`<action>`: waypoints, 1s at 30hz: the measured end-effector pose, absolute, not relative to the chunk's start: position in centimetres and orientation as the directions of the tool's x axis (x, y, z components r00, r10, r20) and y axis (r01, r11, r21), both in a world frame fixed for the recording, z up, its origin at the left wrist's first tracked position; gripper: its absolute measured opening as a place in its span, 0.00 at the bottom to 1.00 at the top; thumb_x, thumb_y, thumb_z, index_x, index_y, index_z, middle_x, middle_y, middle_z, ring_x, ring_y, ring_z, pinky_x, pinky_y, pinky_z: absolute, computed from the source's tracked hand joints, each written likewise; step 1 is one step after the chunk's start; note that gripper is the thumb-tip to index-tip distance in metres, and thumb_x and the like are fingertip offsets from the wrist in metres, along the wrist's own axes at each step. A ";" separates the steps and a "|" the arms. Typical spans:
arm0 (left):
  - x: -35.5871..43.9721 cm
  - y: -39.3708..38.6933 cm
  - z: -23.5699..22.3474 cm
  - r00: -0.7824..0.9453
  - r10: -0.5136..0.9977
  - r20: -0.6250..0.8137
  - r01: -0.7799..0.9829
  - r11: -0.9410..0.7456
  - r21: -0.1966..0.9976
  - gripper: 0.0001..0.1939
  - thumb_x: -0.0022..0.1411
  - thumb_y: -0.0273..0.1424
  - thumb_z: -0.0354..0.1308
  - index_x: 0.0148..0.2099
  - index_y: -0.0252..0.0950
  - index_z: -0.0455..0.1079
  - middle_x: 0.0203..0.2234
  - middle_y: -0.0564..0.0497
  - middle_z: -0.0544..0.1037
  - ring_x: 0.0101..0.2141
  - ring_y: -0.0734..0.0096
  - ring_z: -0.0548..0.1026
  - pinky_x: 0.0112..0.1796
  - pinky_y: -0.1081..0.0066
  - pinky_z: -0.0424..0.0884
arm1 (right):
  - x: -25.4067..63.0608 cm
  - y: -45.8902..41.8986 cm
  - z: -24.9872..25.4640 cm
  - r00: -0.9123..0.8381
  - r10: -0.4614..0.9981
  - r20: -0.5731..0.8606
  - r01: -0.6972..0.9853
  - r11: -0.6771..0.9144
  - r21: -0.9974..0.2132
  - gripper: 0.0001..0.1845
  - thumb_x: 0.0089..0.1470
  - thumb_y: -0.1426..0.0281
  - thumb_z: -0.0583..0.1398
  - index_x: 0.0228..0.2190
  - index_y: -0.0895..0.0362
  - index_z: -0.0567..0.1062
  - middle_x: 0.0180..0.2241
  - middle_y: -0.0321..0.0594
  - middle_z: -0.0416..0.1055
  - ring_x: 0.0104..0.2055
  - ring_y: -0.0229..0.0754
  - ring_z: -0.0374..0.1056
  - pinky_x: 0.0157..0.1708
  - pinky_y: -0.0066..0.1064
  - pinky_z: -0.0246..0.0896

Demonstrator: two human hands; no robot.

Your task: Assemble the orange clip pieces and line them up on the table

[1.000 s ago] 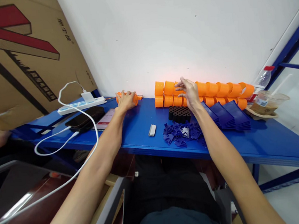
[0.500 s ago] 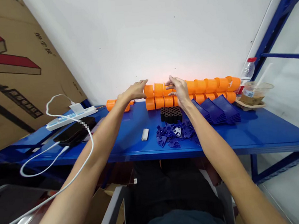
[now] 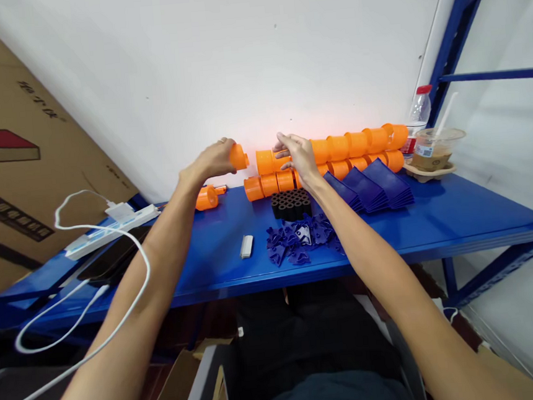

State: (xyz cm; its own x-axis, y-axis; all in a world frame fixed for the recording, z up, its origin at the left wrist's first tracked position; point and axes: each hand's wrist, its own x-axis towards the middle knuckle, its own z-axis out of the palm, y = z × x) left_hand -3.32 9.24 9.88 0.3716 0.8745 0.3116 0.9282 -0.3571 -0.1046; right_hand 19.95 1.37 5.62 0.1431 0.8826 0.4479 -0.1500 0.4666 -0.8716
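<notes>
My left hand point(image 3: 216, 159) is closed round an orange plastic cup point(image 3: 239, 157), holding it up in front of the wall, to the left of the stacked rows. Orange cups lie on their sides in two levels, an upper row point(image 3: 339, 148) and a lower row point(image 3: 269, 182). My right hand point(image 3: 300, 158) is in front of the upper row, fingers apart and curved; whether they touch a cup I cannot tell. Below it lie a block of black tubes point(image 3: 291, 205), a heap of dark blue plastic pieces point(image 3: 298, 241) and fanned blue flat plates point(image 3: 365, 186).
A small white piece point(image 3: 247, 246) lies on the blue table point(image 3: 225, 263). On the left are another orange part point(image 3: 206, 198), a white power strip point(image 3: 110, 231) and a white cable point(image 3: 147, 260). A drink cup point(image 3: 433, 151) and a bottle point(image 3: 420, 112) stand at the right.
My left hand has taken the end cup off the upper row and moved it left. My right hand stays by the upper row. The whole view has shifted slightly.
</notes>
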 end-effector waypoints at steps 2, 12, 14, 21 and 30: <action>-4.1 7.2 9.9 0.323 0.815 0.481 0.939 -0.338 -0.058 0.38 0.57 0.30 0.71 0.68 0.34 0.66 0.63 0.35 0.73 0.63 0.36 0.73 0.62 0.50 0.71 | 19.6 1.4 5.5 0.131 0.882 0.452 -0.137 0.468 -0.873 0.31 0.54 0.39 0.72 0.27 0.52 0.72 0.34 0.40 0.79 0.36 0.41 0.76 0.23 0.25 0.68; -0.7 3.7 3.4 0.433 0.211 0.877 0.629 -0.768 -0.126 0.42 0.64 0.38 0.70 0.75 0.40 0.60 0.65 0.33 0.73 0.64 0.33 0.71 0.64 0.35 0.70 | 18.0 -0.2 5.5 -0.178 0.891 0.417 -0.078 0.410 -0.909 0.33 0.58 0.40 0.70 0.45 0.54 0.73 0.38 0.38 0.79 0.27 0.38 0.76 0.17 0.26 0.70; -0.1 3.7 2.8 0.445 0.192 0.875 0.589 -0.798 -0.124 0.40 0.65 0.39 0.69 0.74 0.40 0.61 0.65 0.32 0.74 0.64 0.34 0.71 0.65 0.36 0.69 | 18.2 -0.2 5.5 -0.181 0.886 0.427 -0.067 0.422 -0.904 0.31 0.58 0.42 0.71 0.43 0.54 0.72 0.36 0.36 0.78 0.24 0.35 0.74 0.16 0.25 0.68; -1.0 3.8 1.9 0.178 0.379 0.908 0.241 -0.912 0.333 0.43 0.64 0.58 0.67 0.72 0.44 0.62 0.66 0.36 0.74 0.65 0.43 0.74 0.65 0.45 0.70 | 18.0 0.5 4.8 -0.136 0.880 0.456 -0.056 0.453 -0.890 0.28 0.57 0.47 0.71 0.44 0.55 0.73 0.43 0.39 0.80 0.26 0.35 0.76 0.14 0.22 0.64; -1.5 3.7 2.7 0.087 0.871 0.483 -0.275 -0.446 0.852 0.37 0.67 0.66 0.60 0.55 0.36 0.77 0.39 0.39 0.85 0.43 0.52 0.86 0.44 0.59 0.81 | 16.3 0.2 3.6 -0.297 0.818 0.493 0.053 0.530 -0.846 0.31 0.51 0.51 0.72 0.49 0.56 0.79 0.53 0.48 0.81 0.49 0.51 0.78 0.19 0.24 0.70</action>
